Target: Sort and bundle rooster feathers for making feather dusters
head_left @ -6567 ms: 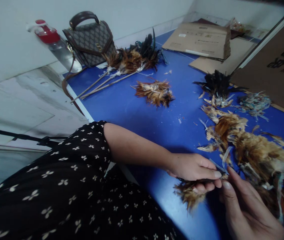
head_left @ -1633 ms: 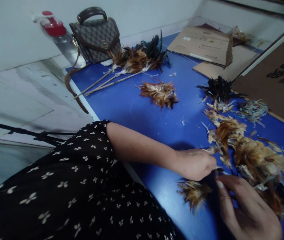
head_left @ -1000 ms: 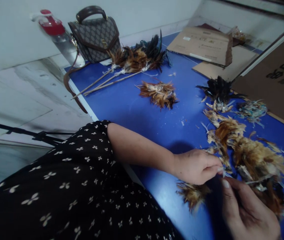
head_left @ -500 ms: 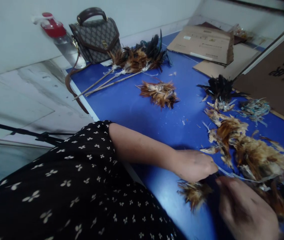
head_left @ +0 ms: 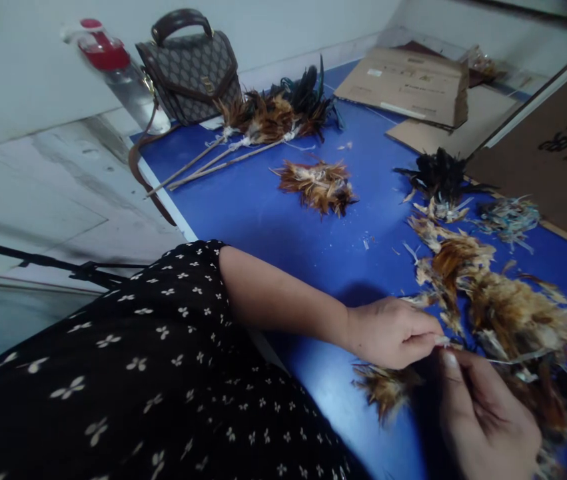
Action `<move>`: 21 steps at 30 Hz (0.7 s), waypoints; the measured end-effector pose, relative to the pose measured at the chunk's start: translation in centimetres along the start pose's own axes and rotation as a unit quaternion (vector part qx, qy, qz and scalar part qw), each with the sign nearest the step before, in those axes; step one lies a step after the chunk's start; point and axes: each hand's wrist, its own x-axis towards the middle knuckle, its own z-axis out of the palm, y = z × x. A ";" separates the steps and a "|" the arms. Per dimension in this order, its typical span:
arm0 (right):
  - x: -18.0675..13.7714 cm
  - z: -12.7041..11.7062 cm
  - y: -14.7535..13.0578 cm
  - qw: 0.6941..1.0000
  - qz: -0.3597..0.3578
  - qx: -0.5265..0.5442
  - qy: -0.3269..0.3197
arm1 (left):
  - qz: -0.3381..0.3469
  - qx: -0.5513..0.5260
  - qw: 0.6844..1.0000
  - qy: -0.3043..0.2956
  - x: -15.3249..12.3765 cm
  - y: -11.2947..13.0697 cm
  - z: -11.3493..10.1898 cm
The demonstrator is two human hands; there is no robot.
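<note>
My left hand (head_left: 394, 331) rests on the blue table (head_left: 273, 220), fingers curled over a small bundle of brown feathers (head_left: 386, 390) that sticks out beneath it. My right hand (head_left: 483, 417) is just right of it, thumb and fingers pinched against the left fingertips on a thin pale feather quill (head_left: 513, 359). A long heap of loose brown and tan feathers (head_left: 503, 307) lies right beside both hands.
A brown feather clump (head_left: 319, 185), black feathers (head_left: 438, 172) and pale blue-grey scraps (head_left: 509, 217) lie farther back. Feather dusters on sticks (head_left: 258, 127), a handbag (head_left: 189, 70) and a red-capped bottle (head_left: 118, 73) stand at the far left. Cardboard (head_left: 408, 83) lies behind.
My right hand has turned palm-up and pinched back against my left fingertips; half a second ago it lay knuckles-up. My left hand has lifted slightly, fingers showing again.
</note>
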 end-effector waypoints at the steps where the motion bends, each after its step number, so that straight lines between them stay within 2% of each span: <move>1: 0.1 0.2 -0.3 0.999 -0.037 -0.022 0.006 | 0.003 0.007 1.000 0.009 -0.1 0.1 0.1; 6: 0.7 1.1 -0.9 0.983 -0.159 -0.081 0.030 | -0.004 0.018 1.000 0.013 -0.2 0.4 0.3; 12: 1.2 1.4 -0.9 0.976 -0.202 -0.079 0.032 | -0.034 0.024 0.999 -0.004 0.1 0.1 0.1; 15: 1.0 1.1 -0.6 0.982 -0.170 -0.076 0.032 | -0.016 0.021 1.000 -0.003 0.3 -0.5 0.0; 18: 0.6 1.1 0.1 0.993 -0.088 -0.066 0.035 | -0.001 0.010 1.000 0.008 0.4 -1.1 -0.1; 21: 0.2 1.4 0.4 0.997 -0.011 -0.040 0.059 | -0.041 -0.005 0.999 0.011 0.4 -1.0 -0.3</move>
